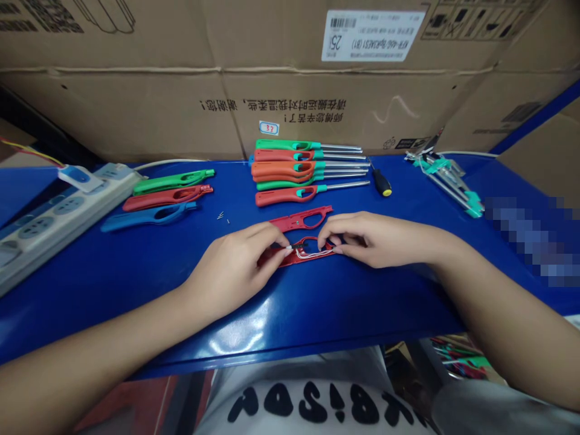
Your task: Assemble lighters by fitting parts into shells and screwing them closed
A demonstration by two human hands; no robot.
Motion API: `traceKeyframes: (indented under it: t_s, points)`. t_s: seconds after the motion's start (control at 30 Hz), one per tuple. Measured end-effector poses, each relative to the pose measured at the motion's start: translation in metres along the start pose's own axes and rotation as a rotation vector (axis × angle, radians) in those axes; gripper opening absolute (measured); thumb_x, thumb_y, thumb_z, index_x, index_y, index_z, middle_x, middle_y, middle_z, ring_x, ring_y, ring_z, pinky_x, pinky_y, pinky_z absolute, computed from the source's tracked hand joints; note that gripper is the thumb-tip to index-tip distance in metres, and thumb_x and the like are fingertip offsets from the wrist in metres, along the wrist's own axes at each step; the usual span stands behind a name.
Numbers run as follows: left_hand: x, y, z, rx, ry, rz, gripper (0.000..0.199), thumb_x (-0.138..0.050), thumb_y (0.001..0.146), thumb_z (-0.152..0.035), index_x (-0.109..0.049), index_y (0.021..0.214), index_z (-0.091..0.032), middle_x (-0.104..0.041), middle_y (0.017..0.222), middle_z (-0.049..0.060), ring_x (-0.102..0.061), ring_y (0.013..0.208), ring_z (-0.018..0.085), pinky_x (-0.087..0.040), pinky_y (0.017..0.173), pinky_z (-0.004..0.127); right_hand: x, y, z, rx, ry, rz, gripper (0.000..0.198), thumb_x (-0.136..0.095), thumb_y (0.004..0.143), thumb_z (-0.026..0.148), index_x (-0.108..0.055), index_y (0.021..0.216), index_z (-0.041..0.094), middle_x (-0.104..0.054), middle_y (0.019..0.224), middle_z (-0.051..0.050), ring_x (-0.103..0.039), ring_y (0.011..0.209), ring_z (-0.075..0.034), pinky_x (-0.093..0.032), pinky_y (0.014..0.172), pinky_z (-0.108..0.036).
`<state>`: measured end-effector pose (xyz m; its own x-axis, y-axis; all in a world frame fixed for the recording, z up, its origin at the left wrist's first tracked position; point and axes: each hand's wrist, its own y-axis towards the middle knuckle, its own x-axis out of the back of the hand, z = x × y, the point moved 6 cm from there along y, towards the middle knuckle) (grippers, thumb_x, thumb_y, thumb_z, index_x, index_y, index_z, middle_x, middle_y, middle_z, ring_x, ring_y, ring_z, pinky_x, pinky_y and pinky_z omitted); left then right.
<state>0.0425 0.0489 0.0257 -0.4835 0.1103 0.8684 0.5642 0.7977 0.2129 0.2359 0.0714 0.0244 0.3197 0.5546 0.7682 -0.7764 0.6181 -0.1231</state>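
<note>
Your left hand [244, 257] pinches a small black part [299, 245] over the red shell [289, 261]; your right hand [360, 239] grips the white wires [312, 256].

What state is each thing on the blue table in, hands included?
Left hand: pinching a small black part.
Right hand: fingertips at white wires, grip unclear.
Near red shell half: wires lying over it.
Far red shell half: lying separate.
Lighters: metal tubes fitted, grouped together.
Three handles: no tubes fitted.
Screws: loose.
Screwdriver: lying, not held.
Loose tubes: heaped.
Power strip: power unclear.
</note>
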Motion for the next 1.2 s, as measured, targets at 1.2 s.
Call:
traceKeyframes:
  t_s: [1.2]
  points:
    - [0.003, -0.002, -0.004, -0.062, 0.027, -0.093, 0.012, -0.056, 0.100, -0.027, -0.065, 0.096, -0.020, -0.072, 0.094, 0.000, -0.068, 0.084, 0.016, -0.047, 0.069, 0.025, -0.008, 0.007, 0.002, 0.011, -0.024, -0.046, 0.013, -0.062, 0.086, 0.016, -0.057, 0.097, 0.019, -0.056, 0.080, 0.003, -0.046, 0.065, -0.010, -0.034, 0.062, -0.023]
